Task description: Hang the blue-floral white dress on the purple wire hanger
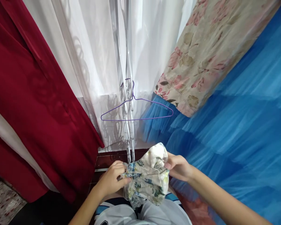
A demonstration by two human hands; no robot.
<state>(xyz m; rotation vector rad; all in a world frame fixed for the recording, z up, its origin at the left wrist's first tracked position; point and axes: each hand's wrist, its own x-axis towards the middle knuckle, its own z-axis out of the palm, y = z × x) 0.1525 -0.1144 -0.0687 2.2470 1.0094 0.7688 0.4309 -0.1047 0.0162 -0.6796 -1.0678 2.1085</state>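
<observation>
A small floral cloth garment (147,181), pale with blue, green and yellow print, is held up above my lap between both hands. My left hand (114,178) grips its left edge with thumb and fingers. On the other side my right hand (178,165) pinches the garment near its upper right edge, part of the fingers hidden behind the cloth. Which kind of garment it is I cannot tell. Beyond it a purple wire hanger (137,119) hangs bare from a white hanging strip (128,125) with several loops.
White curtains (91,47) hang behind the strip. Red curtains (49,93) are on the left. A floral beige cloth (189,62) and blue layered tulle (224,131) fill the right side. Dark reddish flooring (110,160) shows below.
</observation>
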